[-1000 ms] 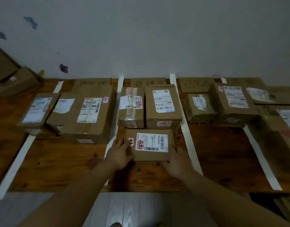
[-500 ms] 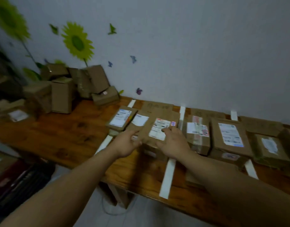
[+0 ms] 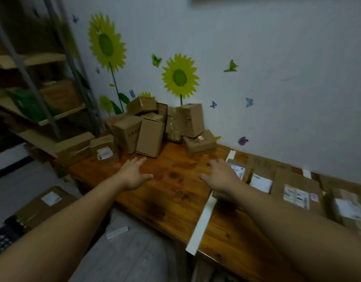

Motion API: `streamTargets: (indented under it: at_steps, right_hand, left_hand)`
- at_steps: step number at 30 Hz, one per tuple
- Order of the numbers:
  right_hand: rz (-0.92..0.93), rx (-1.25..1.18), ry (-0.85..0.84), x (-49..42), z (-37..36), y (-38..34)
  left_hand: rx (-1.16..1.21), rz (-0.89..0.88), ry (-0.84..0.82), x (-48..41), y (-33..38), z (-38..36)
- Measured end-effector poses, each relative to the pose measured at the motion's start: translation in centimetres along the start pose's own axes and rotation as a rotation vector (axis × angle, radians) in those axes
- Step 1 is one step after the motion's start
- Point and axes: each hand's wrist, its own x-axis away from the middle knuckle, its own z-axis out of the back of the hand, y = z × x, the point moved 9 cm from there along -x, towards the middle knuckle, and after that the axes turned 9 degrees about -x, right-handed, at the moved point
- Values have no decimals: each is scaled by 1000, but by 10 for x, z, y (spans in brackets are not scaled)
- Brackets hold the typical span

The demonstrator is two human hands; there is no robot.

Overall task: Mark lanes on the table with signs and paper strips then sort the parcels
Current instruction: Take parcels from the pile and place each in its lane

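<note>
We judge that the lanes are already marked and that sorting is the step in hand. Our left hand (image 3: 134, 174) and right hand (image 3: 222, 176) hold nothing, with fingers spread and relaxed, palms down over the worktop (image 3: 175, 192). The unsorted parcels (image 3: 151, 127) lie heaped just beyond both hands, against the wall. The sorted parcels (image 3: 295, 192) lie to the right of the right hand, past a paper strip (image 3: 204, 218) which passes below its wrist. Next we should reach forward, take one box from the heap with both hands and read its label.
</note>
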Motion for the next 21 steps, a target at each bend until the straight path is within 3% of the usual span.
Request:
streamTargets:
  at_steps: [10,21]
  right_hand:
    - [86,-42,-73,-154,-46,-108]
    - [138,-83,-245,-276,-143,-215]
  left_hand:
    - [-43,132,45,-97,-96,63]
    - [-9,173,-50,-207,-227,79]
